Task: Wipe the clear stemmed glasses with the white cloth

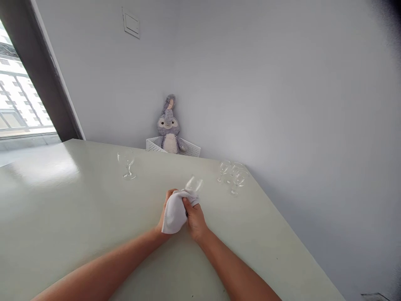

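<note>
A pale cloth is bunched between my two hands above the table. Out of its upper end sticks the clear bowl of a glass, tilted up to the right; its lower part is hidden by cloth and fingers. My right hand is closed on the cloth around the glass, thumb on top. My left hand is behind the cloth's left side, its fingers mostly covered. One stemmed glass stands upright to the left, farther back. Several stemmed glasses stand together at the right.
The glossy pale table meets grey walls at the back and right. Behind its back edge, a grey-and-white plush rabbit sits in a white perforated basket. A light switch is on the wall, and a window is at the left.
</note>
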